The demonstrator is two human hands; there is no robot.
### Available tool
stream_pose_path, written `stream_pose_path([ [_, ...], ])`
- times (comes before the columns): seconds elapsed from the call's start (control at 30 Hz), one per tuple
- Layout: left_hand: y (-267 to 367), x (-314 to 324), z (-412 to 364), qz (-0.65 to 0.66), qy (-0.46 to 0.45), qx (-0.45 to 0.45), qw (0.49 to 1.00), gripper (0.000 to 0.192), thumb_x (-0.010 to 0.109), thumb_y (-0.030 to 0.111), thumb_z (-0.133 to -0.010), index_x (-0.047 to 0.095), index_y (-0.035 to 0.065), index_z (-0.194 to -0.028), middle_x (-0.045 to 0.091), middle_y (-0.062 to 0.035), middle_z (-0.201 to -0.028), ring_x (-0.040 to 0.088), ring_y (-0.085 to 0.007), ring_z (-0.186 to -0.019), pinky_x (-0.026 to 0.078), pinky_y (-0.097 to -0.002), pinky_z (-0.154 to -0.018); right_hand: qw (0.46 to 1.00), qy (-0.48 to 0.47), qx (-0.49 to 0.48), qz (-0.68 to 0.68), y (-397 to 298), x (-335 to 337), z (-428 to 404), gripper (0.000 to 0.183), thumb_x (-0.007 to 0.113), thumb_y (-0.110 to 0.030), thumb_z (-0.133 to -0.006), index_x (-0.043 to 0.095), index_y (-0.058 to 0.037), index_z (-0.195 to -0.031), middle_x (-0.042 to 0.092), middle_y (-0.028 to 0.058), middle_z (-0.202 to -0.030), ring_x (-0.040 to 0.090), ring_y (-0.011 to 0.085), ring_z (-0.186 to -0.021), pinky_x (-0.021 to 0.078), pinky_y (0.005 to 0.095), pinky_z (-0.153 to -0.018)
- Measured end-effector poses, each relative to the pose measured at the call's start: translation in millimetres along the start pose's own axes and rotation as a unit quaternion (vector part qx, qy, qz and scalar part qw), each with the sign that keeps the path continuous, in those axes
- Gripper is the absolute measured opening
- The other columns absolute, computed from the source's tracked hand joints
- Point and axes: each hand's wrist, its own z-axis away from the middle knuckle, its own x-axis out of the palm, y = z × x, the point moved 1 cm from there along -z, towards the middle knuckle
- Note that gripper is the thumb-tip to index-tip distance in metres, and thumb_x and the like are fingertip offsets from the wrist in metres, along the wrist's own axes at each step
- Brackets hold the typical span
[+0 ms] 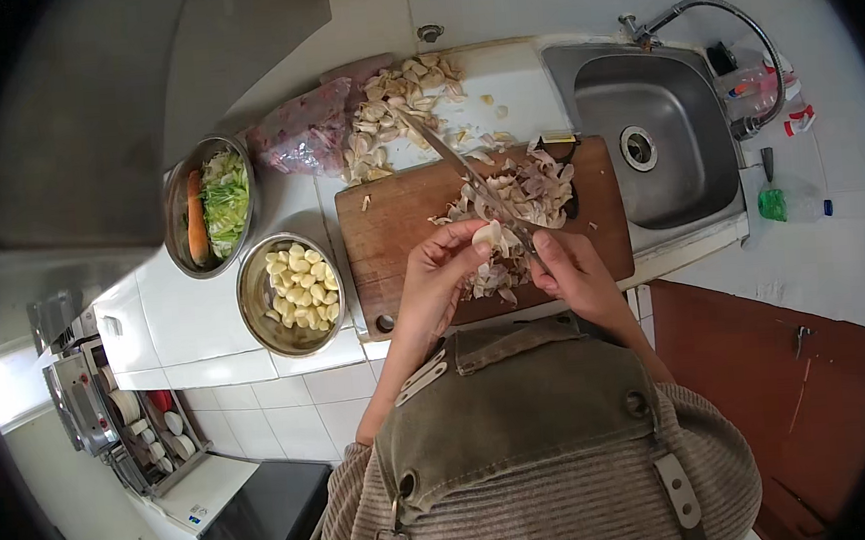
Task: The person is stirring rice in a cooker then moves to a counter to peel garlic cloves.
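Over the wooden cutting board, my left hand pinches a garlic clove between thumb and fingers. My right hand grips a long knife near its lower end, with the blade slanting up and left past the clove. Loose garlic skins cover the board behind and below my hands. Unpeeled garlic cloves lie in a pile on the counter beyond the board. To the left of the board, a steel bowl holds peeled garlic cloves.
Another steel bowl holds a carrot and chopped greens. A plastic bag lies behind the bowls. At right are a sink, a faucet and plastic bottles. A range hood juts in at upper left.
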Motion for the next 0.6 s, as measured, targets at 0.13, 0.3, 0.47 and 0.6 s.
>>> stream_pose_path([
  [0.13,-2.1,-3.2,-1.1,0.003,-0.009,0.009,1.000,0.027,0.061,-0.004,-0.079,0.057,-0.0041,-0.106,0.062,-0.0109,-0.102,0.059,-0.0135,-0.093,0.047,-0.0251,-0.083,0.993,0.050,-0.071,0.085,6.5,0.9,1.2,0.036,0.043,-0.027,-0.095,0.053,-0.0064,-0.122,0.036,-0.0026,-0.053,0.030,0.0042,-0.049,0.0292,0.0220,-0.045],
  [0.3,-9.4,-11.1,-2.8,0.023,0.000,-0.010,1.000,0.026,0.061,-0.004,-0.079,0.059,-0.0036,-0.104,0.063,-0.0107,-0.100,0.060,-0.0142,-0.091,0.048,-0.0252,-0.081,0.970,0.103,-0.124,0.180,7.6,8.8,-2.9,0.032,0.045,-0.024,-0.093,0.057,-0.0065,-0.117,0.045,0.0065,-0.051,0.042,0.0103,-0.047,0.0386,0.0280,-0.050],
  [0.47,-13.7,-6.3,1.6,0.038,-0.031,-0.015,0.999,0.024,0.060,-0.005,-0.079,0.060,-0.0025,-0.103,0.063,-0.0102,-0.098,0.060,-0.0143,-0.090,0.049,-0.0241,-0.080,0.949,0.139,-0.144,0.244,17.6,5.9,-9.5,0.033,0.041,-0.026,-0.096,0.061,-0.0020,-0.105,0.043,-0.0026,-0.054,0.039,0.0064,-0.048,0.0323,0.0243,-0.045],
  [0.6,-9.4,-6.0,1.1,0.031,-0.023,0.012,0.999,0.023,0.056,-0.005,-0.082,0.058,-0.0023,-0.105,0.062,-0.0107,-0.099,0.060,-0.0160,-0.094,0.050,-0.0231,-0.080,0.983,0.135,-0.065,0.105,27.2,-10.6,-12.8,0.038,0.040,-0.032,-0.096,0.048,-0.0042,-0.071,0.038,-0.0044,-0.052,0.035,0.0040,-0.046,0.0276,0.0213,-0.044],
])
